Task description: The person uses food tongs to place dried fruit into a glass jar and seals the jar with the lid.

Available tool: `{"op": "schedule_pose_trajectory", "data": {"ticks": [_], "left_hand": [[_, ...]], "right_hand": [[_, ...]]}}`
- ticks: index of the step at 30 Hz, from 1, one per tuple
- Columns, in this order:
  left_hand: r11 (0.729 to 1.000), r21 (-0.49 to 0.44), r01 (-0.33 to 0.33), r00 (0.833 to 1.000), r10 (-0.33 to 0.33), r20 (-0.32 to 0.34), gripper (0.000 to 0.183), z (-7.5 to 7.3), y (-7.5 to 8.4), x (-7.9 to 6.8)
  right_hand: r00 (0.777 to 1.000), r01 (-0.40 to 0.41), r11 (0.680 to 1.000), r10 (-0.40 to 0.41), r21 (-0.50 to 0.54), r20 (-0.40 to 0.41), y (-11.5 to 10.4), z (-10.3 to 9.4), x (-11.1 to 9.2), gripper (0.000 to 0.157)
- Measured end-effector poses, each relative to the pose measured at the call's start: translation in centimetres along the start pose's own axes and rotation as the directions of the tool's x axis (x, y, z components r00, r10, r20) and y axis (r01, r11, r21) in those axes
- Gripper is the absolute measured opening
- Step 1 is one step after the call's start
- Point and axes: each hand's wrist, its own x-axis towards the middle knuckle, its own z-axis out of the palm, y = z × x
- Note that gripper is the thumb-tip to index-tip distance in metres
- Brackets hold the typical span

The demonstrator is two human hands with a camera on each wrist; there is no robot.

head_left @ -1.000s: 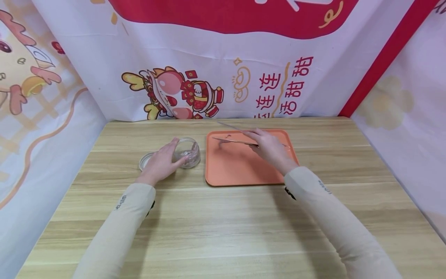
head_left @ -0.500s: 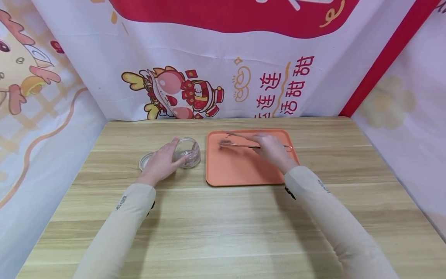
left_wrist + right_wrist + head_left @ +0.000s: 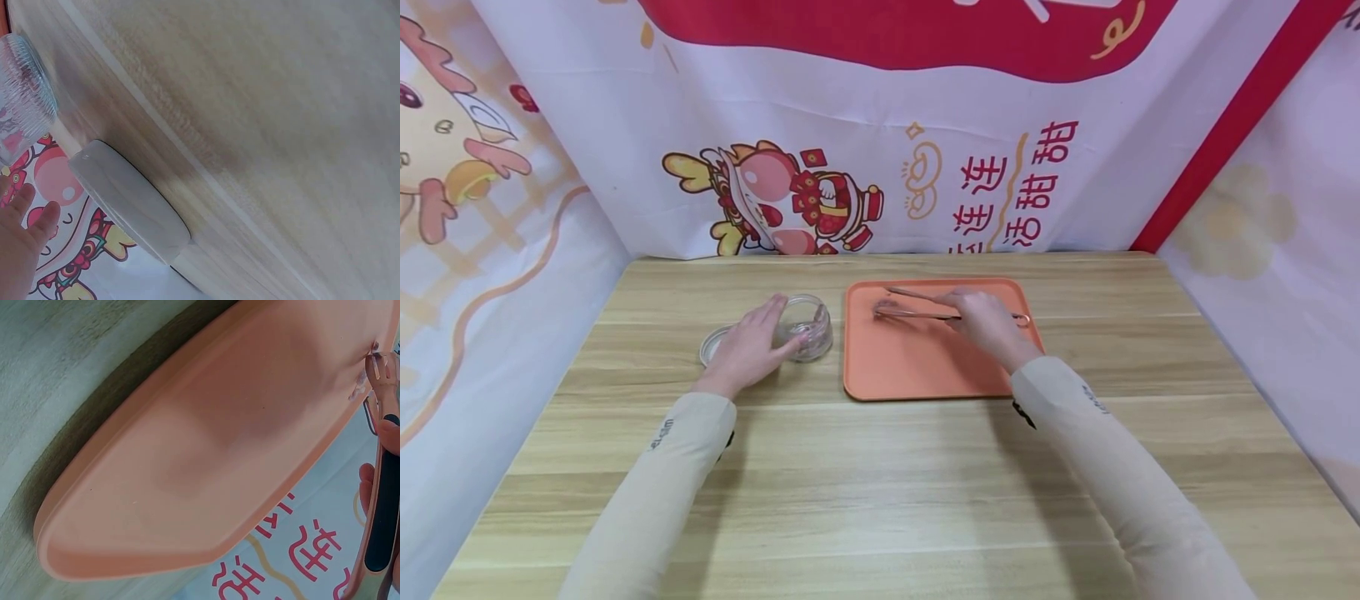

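Observation:
My left hand (image 3: 748, 346) holds a clear glass jar (image 3: 818, 335) at its side, thumb near and fingers around the far left. Some pinkish bits show inside the jar, which also appears as ribbed glass (image 3: 25, 94) in the left wrist view. My right hand (image 3: 988, 325) grips metal tongs (image 3: 925, 315) with black handle inlays (image 3: 382, 512). The tongs' arms are spread, their tips pointing left, low over the far left part of an orange tray (image 3: 917, 367). At those tips lies a small clump of dark purplish shreds (image 3: 887, 306).
A round, pale jar lid (image 3: 711, 343) lies on the wooden table (image 3: 865, 492), left of the jar and partly behind the left hand. In the left wrist view the lid (image 3: 128, 200) looks thick-rimmed. A printed cloth (image 3: 850, 108) hangs behind the table.
The tongs have come down from above the tray, and their tips have drawn closer together at the shreds. My left hand and the jar have stayed put.

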Motion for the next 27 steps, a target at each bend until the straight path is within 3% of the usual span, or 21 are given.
{"op": "schedule_pose_trajectory", "data": {"ticks": [11, 27], "left_hand": [[0.999, 0.042, -0.010, 1.000, 0.011, -0.020, 0.088, 0.19, -0.01, 0.05], [1.000, -0.006, -0.011, 0.998, 0.010, -0.056, 0.084, 0.05, -0.04, 0.07]], "right_hand": [[1.000, -0.016, 1.000, 0.015, 0.024, 0.023, -0.08, 0.13, 0.26, 0.038], [1.000, -0.023, 0.998, 0.023, 0.057, 0.009, -0.16, 0.28, 0.24, 0.026]]}}
